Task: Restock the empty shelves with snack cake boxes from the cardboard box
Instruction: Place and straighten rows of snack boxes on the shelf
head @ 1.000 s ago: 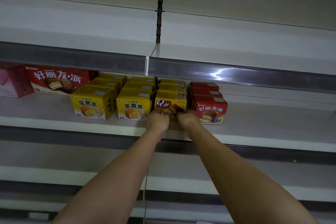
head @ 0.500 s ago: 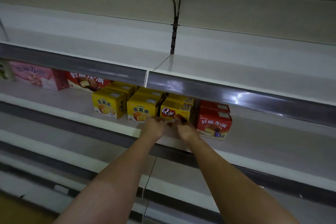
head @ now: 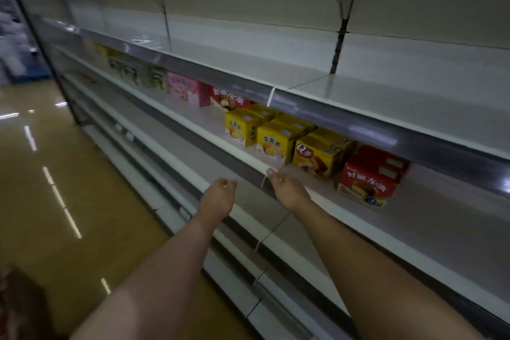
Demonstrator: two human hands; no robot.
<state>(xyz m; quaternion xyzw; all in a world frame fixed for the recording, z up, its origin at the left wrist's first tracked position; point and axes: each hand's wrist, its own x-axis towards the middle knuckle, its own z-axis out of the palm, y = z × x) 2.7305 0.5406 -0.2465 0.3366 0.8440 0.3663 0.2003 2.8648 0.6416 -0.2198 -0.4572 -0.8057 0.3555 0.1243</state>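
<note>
On the middle shelf [head: 430, 218] stand rows of snack cake boxes. A yellow Q box [head: 317, 156] heads one row, with yellow egg-cake boxes [head: 271, 142] to its left and red boxes [head: 368, 185] to its right. My left hand [head: 218, 196] hangs in front of the shelf edge, fingers loosely curled, holding nothing. My right hand [head: 287, 188] is just off the shelf lip below the yellow boxes, fingers relaxed and empty. The cardboard box is out of view.
Further left on the same shelf stand a pink box [head: 185, 88], a red box [head: 229, 101] and blurred greenish packs [head: 132, 72]. The shelf above [head: 386, 96] and those below are bare. A glossy tan floor [head: 55, 174] runs along the left.
Both hands have let go of the yellow Q box and drawn back from the shelf. The view has swung left, showing the aisle floor.
</note>
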